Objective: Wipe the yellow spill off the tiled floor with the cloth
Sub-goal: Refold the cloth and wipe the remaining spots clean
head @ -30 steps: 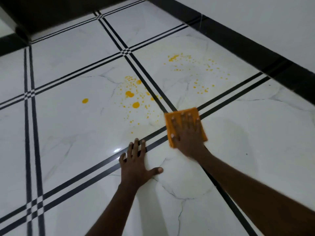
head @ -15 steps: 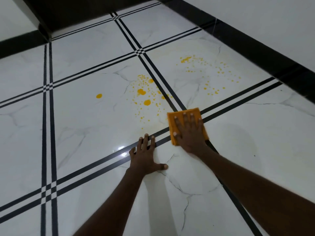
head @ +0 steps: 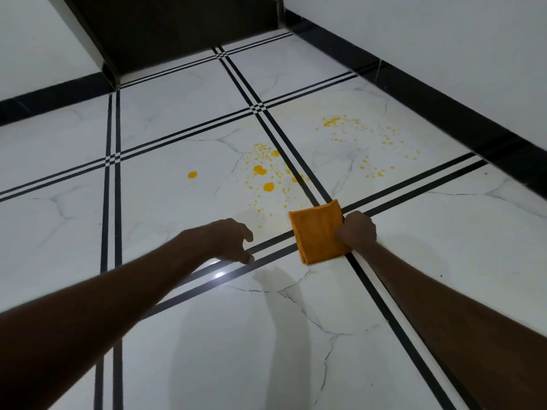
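From my head camera, my right hand (head: 356, 232) is closed in a fist on the right edge of the folded orange cloth (head: 318, 232), gripping it. The cloth lies flat on the floor (head: 177, 220) right over the crossing of two double black grout lines, its far corner reaching just past the crossing. My left hand (head: 233, 239) is open, fingers curled and loose, holding nothing, with the fingertips at the grout line to the left of the cloth and apart from it.

The spill (head: 268, 186) sits just beyond the cloth, on the far side of the crossing. Its big drops and a scatter of small ones lie on the tile ahead and to the left; the nearest specks are close to the cloth's far edge but not under it. A single drop (head: 192, 174) lies well apart to the left. A second spray of fine drops (head: 358, 137) spreads over the next tile to the right, running near the black skirting (head: 444, 93) along the white wall (head: 444, 34).

The floor is open to the left and towards me. Ahead, a dark opening (head: 177, 28) closes off the floor.

I can see no writing or label on anything.
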Motion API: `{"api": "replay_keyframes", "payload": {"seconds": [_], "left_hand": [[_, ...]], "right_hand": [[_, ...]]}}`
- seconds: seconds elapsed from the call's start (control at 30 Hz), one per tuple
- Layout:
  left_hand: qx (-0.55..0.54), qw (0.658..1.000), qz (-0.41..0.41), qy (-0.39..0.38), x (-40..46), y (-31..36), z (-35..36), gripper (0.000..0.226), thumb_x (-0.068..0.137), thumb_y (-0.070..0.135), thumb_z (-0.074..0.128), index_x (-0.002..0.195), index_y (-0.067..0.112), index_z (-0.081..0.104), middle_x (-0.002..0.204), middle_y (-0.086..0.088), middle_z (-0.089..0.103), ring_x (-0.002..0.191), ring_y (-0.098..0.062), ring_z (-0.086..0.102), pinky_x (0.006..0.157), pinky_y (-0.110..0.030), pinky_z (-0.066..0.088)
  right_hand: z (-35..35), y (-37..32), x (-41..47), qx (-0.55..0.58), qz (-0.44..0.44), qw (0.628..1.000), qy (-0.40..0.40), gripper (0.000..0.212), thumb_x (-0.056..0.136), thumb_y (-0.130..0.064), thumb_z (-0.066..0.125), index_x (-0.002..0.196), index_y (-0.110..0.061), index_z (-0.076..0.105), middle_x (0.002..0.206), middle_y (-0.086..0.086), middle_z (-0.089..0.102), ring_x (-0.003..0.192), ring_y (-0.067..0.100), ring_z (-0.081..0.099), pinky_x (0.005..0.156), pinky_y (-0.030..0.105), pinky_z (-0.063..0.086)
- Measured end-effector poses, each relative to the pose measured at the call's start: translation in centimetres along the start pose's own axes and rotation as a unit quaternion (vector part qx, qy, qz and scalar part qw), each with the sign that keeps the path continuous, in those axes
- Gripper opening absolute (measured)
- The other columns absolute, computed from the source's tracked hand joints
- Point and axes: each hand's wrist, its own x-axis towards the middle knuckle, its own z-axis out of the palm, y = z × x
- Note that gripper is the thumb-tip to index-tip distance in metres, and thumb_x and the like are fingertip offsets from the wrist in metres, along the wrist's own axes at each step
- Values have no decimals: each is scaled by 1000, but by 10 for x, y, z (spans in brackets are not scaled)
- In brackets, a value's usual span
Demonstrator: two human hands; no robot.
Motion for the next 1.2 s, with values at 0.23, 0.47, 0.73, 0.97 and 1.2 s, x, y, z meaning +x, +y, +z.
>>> {"api": "replay_keyframes", "payload": {"seconds": [0.23, 0.47, 0.73, 0.97, 1.2], "left_hand": [[-129, 988, 64, 57, -24, 11, -6, 46, 91, 43, 70, 133, 24, 64, 126, 3, 69, 122, -16, 59, 101, -26, 43], [-347, 908, 51, 227, -41, 13, -43, 36, 98, 27, 63, 130, 12, 67, 121, -10, 72, 107, -26, 69, 100, -40, 54], [-486, 836, 223, 126, -73, -13, -99, 36, 95, 27, 70, 127, 12, 69, 125, -11, 70, 114, -20, 67, 100, -37, 57], [-408, 845, 198, 285, -94, 10, -108, 16, 87, 28, 79, 97, 15, 79, 89, 7, 73, 83, -7, 67, 68, -19, 52], [-337, 878, 212, 265, -102, 32, -101, 7, 82, 26, 83, 87, 24, 77, 81, 12, 71, 76, 1, 63, 66, -15, 45]], "right_hand": [[-69, -74, -32, 115, -106, 983, -98, 32, 93, -20, 66, 117, 0, 64, 113, 17, 65, 96, 27, 59, 81, 39, 53], [-148, -146, -100, 65, -285, 953, -74, 30, 91, -15, 71, 121, -16, 65, 120, 8, 61, 106, 25, 62, 79, 38, 58], [-204, -174, -159, -80, -377, 922, -45, 17, 93, -18, 71, 110, -22, 73, 97, -1, 64, 94, 21, 62, 68, 25, 49], [-189, -131, -153, 83, -212, 972, -65, 21, 93, -24, 72, 99, -5, 73, 96, 16, 75, 89, 32, 74, 80, 48, 64], [-172, -137, -163, 512, 9, 810, -286, 39, 107, -27, 44, 118, 8, 58, 111, 30, 68, 101, 48, 71, 78, 50, 63]]}}
